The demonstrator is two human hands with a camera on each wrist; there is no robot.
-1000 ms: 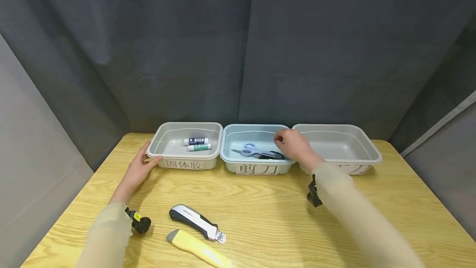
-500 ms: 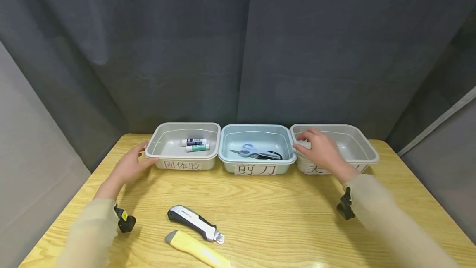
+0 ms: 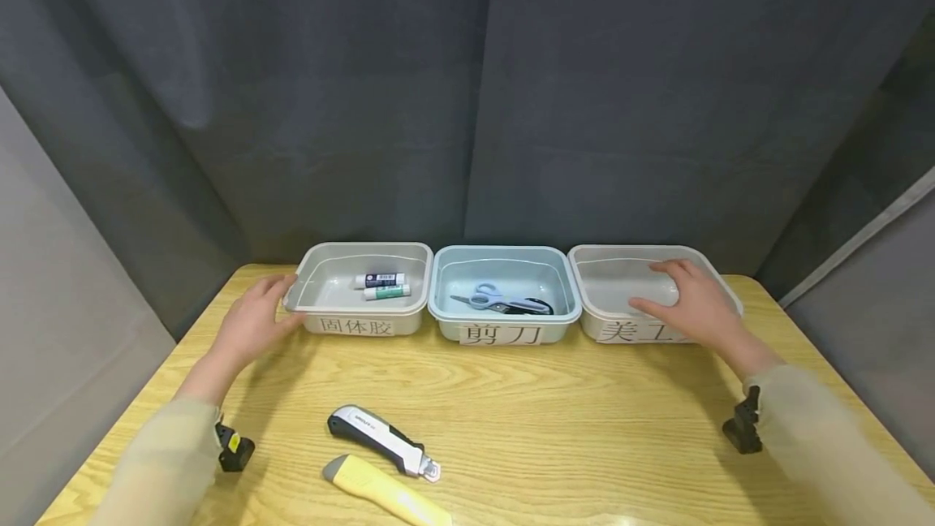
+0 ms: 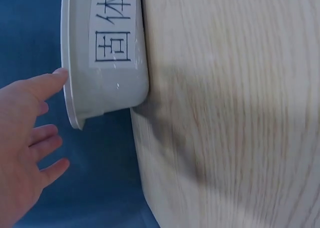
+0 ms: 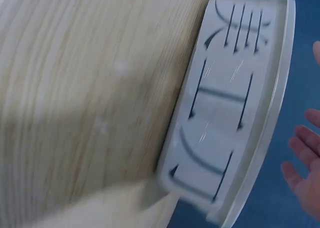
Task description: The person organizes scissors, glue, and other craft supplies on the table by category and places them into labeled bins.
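Note:
My left hand [image 3: 252,319] is at the left corner of the left grey bin [image 3: 314,316], fingers relaxed and holding nothing. In the left wrist view, the tip of its thumb [image 4: 59,75] is right at the bin's rim. Over the right part of the right grey bin [image 3: 595,311] hovers my right hand [image 3: 697,307], thumb and fingers spread apart with nothing between them. Two glue sticks [image 3: 385,286] lie in the left bin. Scissors with light blue handles [image 3: 491,299] and a black-handled pair [image 3: 536,307] lie in the middle blue bin [image 3: 449,316].
The three bins stand in a row at the table's back, each with a paper label in front. Nearer, a black-and-white utility knife [image 3: 383,438] and a yellow cutter [image 3: 387,492] lie on the wooden table [image 3: 555,428]. Behind hangs a dark curtain [image 3: 467,104].
My right hand has moved right, from over the blue bin to over the right grey bin, its fingers spreading. The left hand has shifted slightly left at its bin's corner.

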